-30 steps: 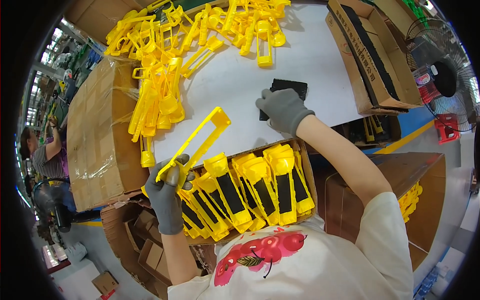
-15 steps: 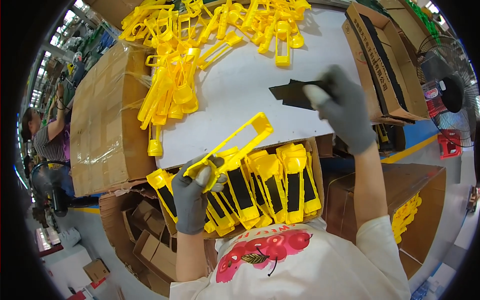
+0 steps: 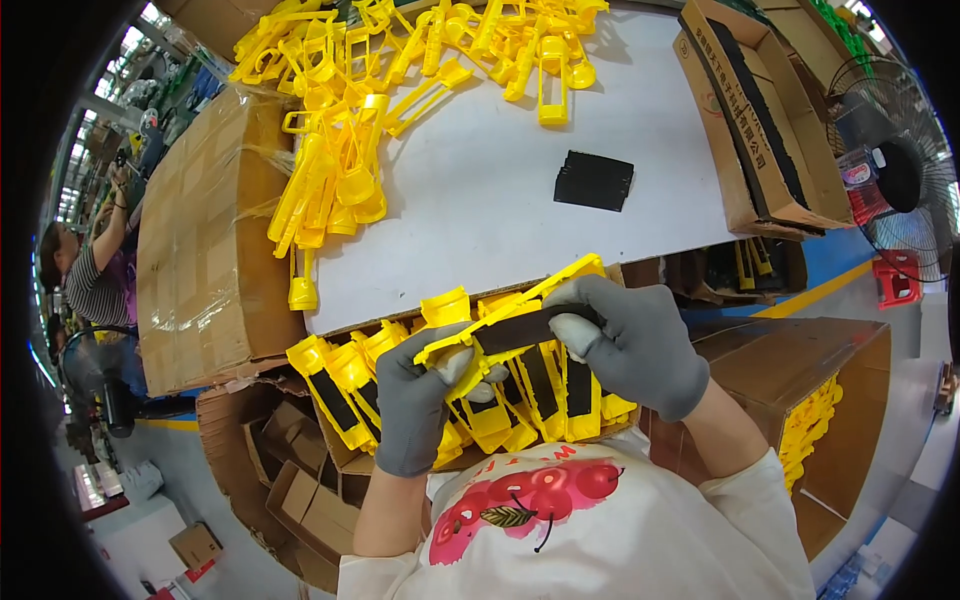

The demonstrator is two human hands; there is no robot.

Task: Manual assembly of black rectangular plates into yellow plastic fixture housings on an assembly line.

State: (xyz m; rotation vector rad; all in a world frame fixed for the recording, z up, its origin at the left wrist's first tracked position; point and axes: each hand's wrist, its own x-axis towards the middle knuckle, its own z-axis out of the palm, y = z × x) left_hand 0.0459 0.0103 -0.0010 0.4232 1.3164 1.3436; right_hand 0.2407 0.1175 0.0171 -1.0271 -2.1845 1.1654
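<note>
My left hand [image 3: 425,395], in a grey glove, is closed on the near end of a yellow plastic frame [image 3: 560,276]. My right hand [image 3: 635,345], gloved too, pinches a thin black strip [image 3: 515,331] at its right end and presses it along the frame's opening. Both hands are above an open carton [image 3: 345,458] holding several yellow frames with black strips [image 3: 541,385] set in them. On the white table, a small stack of black strips [image 3: 594,181] lies beyond my right hand. My fingers hide part of the held frame's far end.
Bare yellow frames [image 3: 330,190] are heaped along the table's far and left sides. A large taped carton [image 3: 195,240] stands left; a long cardboard box [image 3: 760,120] with black strips sits right. A fan [image 3: 895,185], a carton [image 3: 860,400] of yellow parts and a person [image 3: 95,265] are farther out.
My right hand has come down from over the table to the frame with one black strip. The other black strips now lie on the table. The frame has tilted flatter.
</note>
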